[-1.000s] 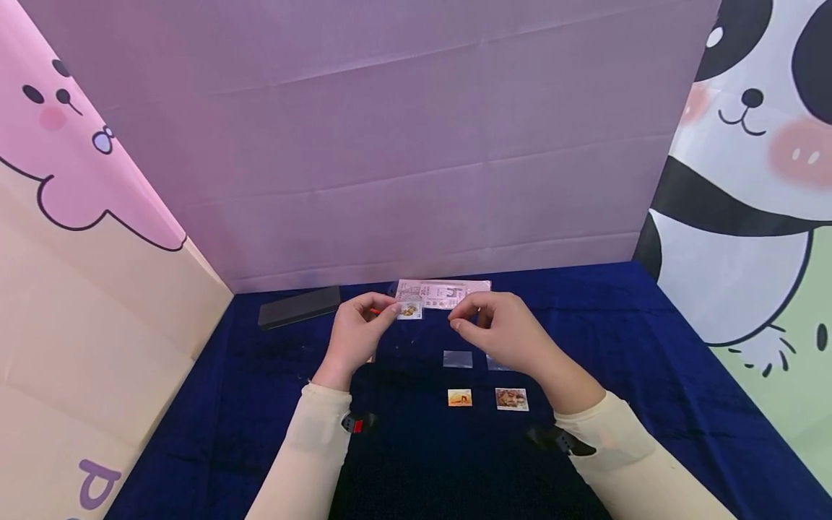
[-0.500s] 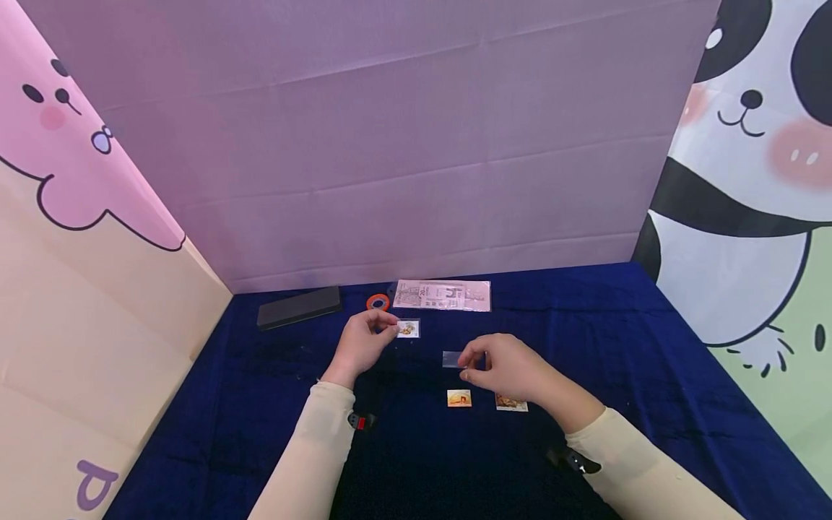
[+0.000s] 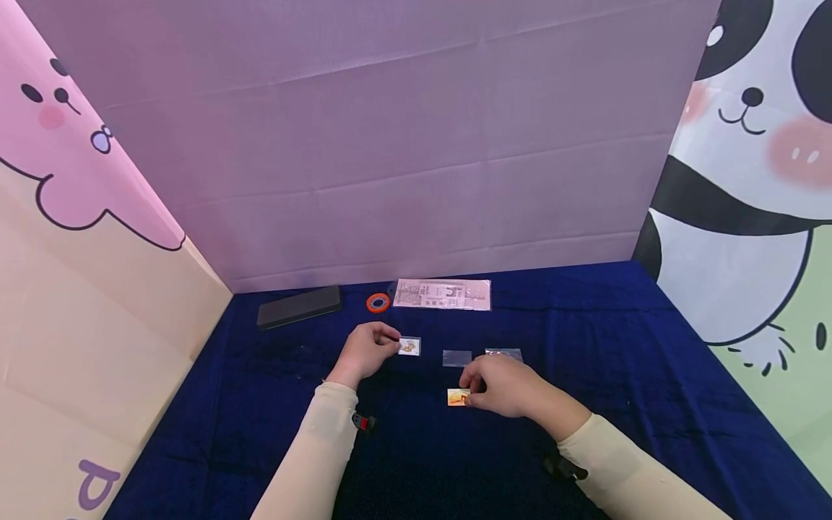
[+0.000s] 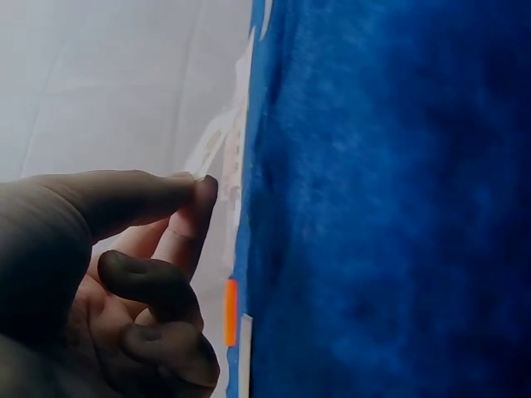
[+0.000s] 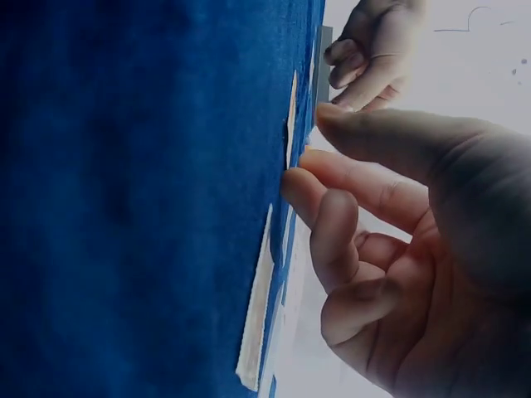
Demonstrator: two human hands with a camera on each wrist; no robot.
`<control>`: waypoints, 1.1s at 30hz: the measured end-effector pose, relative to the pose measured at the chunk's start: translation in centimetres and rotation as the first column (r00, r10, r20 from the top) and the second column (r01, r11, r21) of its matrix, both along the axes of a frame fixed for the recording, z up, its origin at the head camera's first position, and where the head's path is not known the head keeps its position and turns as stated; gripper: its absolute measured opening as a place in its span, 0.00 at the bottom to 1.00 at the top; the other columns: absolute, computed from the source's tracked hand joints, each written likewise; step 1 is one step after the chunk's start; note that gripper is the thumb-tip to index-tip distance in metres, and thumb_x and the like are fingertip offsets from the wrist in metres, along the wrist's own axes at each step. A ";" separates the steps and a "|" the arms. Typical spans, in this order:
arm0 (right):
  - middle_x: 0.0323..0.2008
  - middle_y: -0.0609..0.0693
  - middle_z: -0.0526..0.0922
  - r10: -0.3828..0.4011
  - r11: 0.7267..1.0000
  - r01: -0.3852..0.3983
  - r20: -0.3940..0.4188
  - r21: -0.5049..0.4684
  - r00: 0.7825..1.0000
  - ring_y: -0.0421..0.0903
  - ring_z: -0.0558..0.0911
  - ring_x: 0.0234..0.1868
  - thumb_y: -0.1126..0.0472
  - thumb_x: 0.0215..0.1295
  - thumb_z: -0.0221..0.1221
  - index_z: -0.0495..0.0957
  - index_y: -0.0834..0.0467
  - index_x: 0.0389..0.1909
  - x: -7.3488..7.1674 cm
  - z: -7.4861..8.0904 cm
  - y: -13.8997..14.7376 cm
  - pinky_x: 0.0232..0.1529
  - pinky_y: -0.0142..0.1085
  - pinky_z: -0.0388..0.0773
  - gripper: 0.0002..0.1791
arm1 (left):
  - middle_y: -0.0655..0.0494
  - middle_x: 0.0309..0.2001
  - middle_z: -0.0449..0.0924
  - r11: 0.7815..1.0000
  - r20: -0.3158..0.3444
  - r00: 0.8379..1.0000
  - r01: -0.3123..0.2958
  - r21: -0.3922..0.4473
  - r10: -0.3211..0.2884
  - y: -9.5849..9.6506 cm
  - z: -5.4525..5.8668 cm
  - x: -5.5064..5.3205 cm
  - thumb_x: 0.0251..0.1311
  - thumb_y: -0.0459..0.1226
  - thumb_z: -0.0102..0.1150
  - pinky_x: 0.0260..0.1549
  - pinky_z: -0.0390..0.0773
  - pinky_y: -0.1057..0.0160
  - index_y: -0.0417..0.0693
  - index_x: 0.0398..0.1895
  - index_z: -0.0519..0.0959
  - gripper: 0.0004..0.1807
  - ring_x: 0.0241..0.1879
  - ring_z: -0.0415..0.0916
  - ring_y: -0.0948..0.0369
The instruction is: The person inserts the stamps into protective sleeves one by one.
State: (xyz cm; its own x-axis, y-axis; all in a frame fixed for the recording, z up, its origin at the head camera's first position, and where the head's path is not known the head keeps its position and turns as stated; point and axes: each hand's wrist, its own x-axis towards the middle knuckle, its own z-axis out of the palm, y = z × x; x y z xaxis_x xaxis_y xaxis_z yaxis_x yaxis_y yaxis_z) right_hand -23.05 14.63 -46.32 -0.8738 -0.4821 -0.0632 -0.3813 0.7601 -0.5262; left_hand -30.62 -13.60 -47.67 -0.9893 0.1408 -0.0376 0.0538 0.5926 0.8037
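My left hand (image 3: 369, 352) pinches a small picture stamp in a clear sleeve (image 3: 410, 346) by its left edge, raised over the blue cloth; in the left wrist view thumb and forefinger meet on it. Low over an orange-yellow stamp (image 3: 457, 397) is my right hand (image 3: 503, 386), its fingertips right at the stamp's right edge. The right wrist view has a gap between that thumb (image 5: 348, 128) and forefinger, and the stamp (image 5: 290, 120) lies flat on the cloth. A second, brownish stamp (image 5: 259, 307) also lies there, hidden under the right hand in the head view.
Two clear sleeves lie behind the right hand, a left one (image 3: 457, 358) and a right one (image 3: 510, 353). Farther back are a long dark box (image 3: 299, 307), an orange-red ring (image 3: 378, 302) and a pink printed paper packet (image 3: 477, 295). A fabric wall (image 3: 416, 180) stands behind.
My left hand has come nearer and lower with the sleeved stamp, uncovering the orange-red ring. My right hand has come down past the clear sleeves to the orange-yellow stamp.
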 end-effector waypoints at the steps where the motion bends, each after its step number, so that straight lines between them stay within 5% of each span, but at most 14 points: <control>1: 0.30 0.37 0.79 -0.007 1.000 0.007 -0.004 0.005 1.000 0.39 0.76 0.32 0.59 0.64 0.73 0.87 0.50 0.42 0.0 0.0 0.0 0.39 0.43 0.76 0.07 | 0.57 0.34 0.87 1.000 0.009 1.000 -0.001 -0.005 0.001 0.0 -0.1 0.0 0.66 0.36 0.71 0.42 0.80 0.55 0.50 0.44 0.87 0.06 0.36 0.81 0.58; 7: 0.27 0.37 0.77 -0.034 0.998 0.035 -0.016 0.046 0.999 0.39 0.75 0.29 0.57 0.62 0.75 0.87 0.52 0.45 0.0 -0.2 -0.1 0.36 0.41 0.74 0.12 | 0.57 0.34 0.87 0.999 0.035 0.999 -0.015 -0.052 0.017 0.0 -0.4 0.0 0.64 0.37 0.73 0.43 0.81 0.52 0.48 0.45 0.87 0.09 0.35 0.82 0.58; 19: 0.28 0.41 0.77 -0.032 0.999 0.032 -0.005 0.043 0.999 0.41 0.75 0.29 0.59 0.55 0.79 0.80 0.46 0.30 -0.1 -0.4 0.1 0.34 0.42 0.72 0.15 | 0.58 0.33 0.83 0.983 0.026 0.999 -0.032 -0.181 0.038 0.2 -0.2 0.3 0.63 0.37 0.74 0.37 0.77 0.55 0.52 0.44 0.87 0.08 0.32 0.78 0.56; 33: 0.26 0.39 0.79 0.016 0.995 -0.013 0.030 -0.098 0.999 0.39 0.77 0.27 0.61 0.69 0.69 0.79 0.47 0.31 -0.7 -0.4 1.0 0.31 0.38 0.75 0.09 | 0.58 0.34 0.82 0.974 -0.004 0.999 -0.043 -0.220 0.043 0.2 0.3 0.5 0.63 0.40 0.74 0.39 0.77 0.54 0.52 0.45 0.87 0.10 0.33 0.78 0.57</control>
State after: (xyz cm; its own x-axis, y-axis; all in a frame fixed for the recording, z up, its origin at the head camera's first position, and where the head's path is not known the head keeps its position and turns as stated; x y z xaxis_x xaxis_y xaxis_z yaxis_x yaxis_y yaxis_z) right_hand -23.74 15.61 -46.71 -0.8651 -0.4999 -0.0414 -0.3747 0.6989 -0.6092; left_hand -30.11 -13.40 -47.39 -0.9942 0.0863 -0.0641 0.0236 0.7568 0.6532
